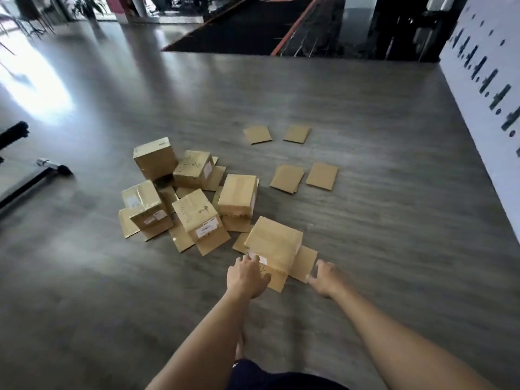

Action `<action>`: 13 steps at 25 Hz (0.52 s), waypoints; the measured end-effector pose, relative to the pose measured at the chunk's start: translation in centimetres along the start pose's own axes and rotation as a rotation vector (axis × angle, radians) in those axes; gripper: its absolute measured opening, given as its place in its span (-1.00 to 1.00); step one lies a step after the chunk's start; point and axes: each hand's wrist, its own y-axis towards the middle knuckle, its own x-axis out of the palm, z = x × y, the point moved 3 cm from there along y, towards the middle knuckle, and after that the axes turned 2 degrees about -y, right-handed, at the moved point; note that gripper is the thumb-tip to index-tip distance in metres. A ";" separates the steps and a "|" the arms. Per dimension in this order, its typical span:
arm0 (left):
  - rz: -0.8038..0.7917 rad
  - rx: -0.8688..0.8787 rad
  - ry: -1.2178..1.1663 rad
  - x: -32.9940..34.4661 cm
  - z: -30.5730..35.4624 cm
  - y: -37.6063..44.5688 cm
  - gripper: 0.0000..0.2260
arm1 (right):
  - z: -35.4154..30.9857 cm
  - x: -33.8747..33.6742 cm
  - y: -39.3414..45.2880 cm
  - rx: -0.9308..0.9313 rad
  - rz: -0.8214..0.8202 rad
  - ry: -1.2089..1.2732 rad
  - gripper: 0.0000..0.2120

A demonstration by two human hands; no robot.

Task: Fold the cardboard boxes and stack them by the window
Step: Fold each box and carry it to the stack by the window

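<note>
Several brown cardboard boxes lie in a heap on the grey floor, flaps spread open. The nearest box [274, 243] sits upside down at the heap's front right. My left hand [247, 275] touches its near left corner, by a white label, fingers spread and lying on the near flap. My right hand [323, 278] hovers just right of the box's right flap [305, 261], fingers loosely spread, holding nothing. Further boxes [197, 218] [237, 197] [154, 159] stand behind and to the left.
Four flattened cardboard pieces [287, 177] [322, 175] [257, 134] [297, 133] lie on the floor beyond the heap. A white wall with dark marks [489, 80] runs along the right. A metal frame leg [47, 164] lies at left. Bright window glare falls at far left.
</note>
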 end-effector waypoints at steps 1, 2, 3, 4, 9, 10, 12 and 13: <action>-0.009 0.032 0.012 -0.6 -0.3 2.2 -0.44 | -0.3 -0.2 1.3 0.039 -0.008 0.020 -0.49; -0.013 0.064 0.025 -1.3 -0.5 4.5 -0.45 | -0.6 -0.4 2.7 0.077 -0.013 0.039 -0.48; -0.014 0.091 0.031 -2.1 -0.8 6.7 -0.46 | -1.1 -0.8 4.1 0.113 -0.018 0.051 -0.46; -0.018 0.118 0.036 -3.1 -1.2 9.1 -0.46 | -1.9 -1.4 5.6 0.144 -0.020 0.067 -0.46; -0.082 0.178 0.104 -6.9 -4.4 18.3 -0.45 | -8.3 -4.4 11.7 0.231 0.003 0.154 -0.47; -0.092 0.181 0.125 -7.7 -4.9 20.0 -0.46 | -9.8 -5.0 13.0 0.226 0.015 0.170 -0.50; -0.098 0.188 0.138 -9.0 -4.9 22.8 -0.47 | -11.9 -6.1 15.0 0.202 0.032 0.174 -0.52; -0.097 0.204 0.134 -9.4 -4.5 24.0 -0.47 | -12.5 -6.5 15.7 0.197 0.036 0.179 -0.51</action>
